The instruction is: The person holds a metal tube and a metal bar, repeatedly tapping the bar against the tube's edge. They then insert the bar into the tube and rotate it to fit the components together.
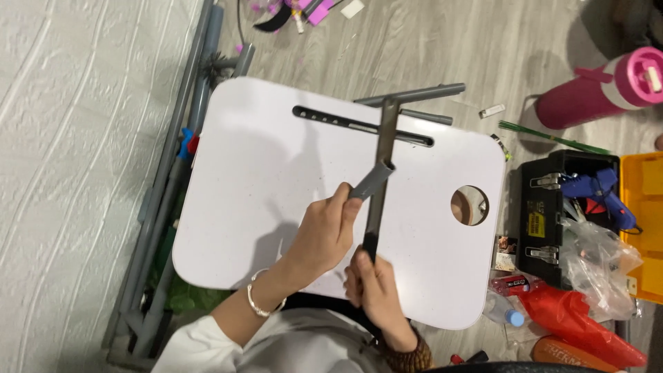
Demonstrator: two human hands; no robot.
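Observation:
My left hand (pixel 323 233) grips a short grey pipe piece (pixel 373 179) and holds it slanted above the white lap table (pixel 255 186). My right hand (pixel 375 284) grips the lower end of a long dark metal tool (pixel 381 173) that runs up across the pipe piece. The tool's far end meets a long grey pipe (pixel 414 94) lying past the table's far edge. A silver bracelet sits on my left wrist and a bead bracelet on my right.
Several grey pipes (pixel 169 186) lie along the white wall at left. An open black toolbox (pixel 552 214) with a blue glue gun (pixel 597 190) stands at right, beside plastic bags, a red pouch (pixel 587 321) and a yellow bin (pixel 646 221). A pink bottle (pixel 601 90) lies at upper right.

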